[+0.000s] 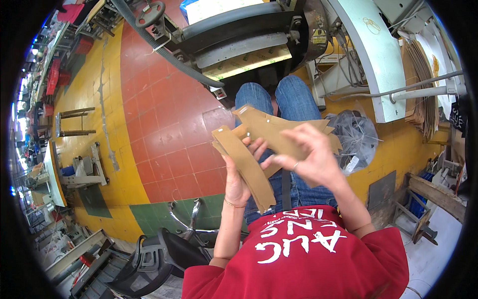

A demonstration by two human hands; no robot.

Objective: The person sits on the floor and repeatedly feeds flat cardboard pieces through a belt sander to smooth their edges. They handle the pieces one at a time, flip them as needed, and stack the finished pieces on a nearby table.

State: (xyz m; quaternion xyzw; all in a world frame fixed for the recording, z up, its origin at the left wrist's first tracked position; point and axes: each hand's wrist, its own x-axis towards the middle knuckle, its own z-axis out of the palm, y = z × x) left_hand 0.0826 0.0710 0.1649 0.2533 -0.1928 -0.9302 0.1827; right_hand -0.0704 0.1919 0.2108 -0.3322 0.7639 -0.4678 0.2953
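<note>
My left hand (235,183) is closed round a stack of long, slightly curved tan strips (250,172), which look like leather or card. The stack tilts over my lap, with the fingertips showing at its far right edge. Just to the right, my right hand (318,158) hovers with fingers apart and slightly blurred, and nothing shows in it. Beneath and beyond it, more tan pieces (266,128) with pointed ends lie fanned out across my jeans (298,97). Small white marks show on several pieces.
A dark machine with a roller (241,50) stands ahead of my knees, beside a handwheel (150,14). At right are a pale table (381,65), a clear plastic bag (354,137) and stacked brown sheets (418,84). A black chair (159,261) stands at lower left.
</note>
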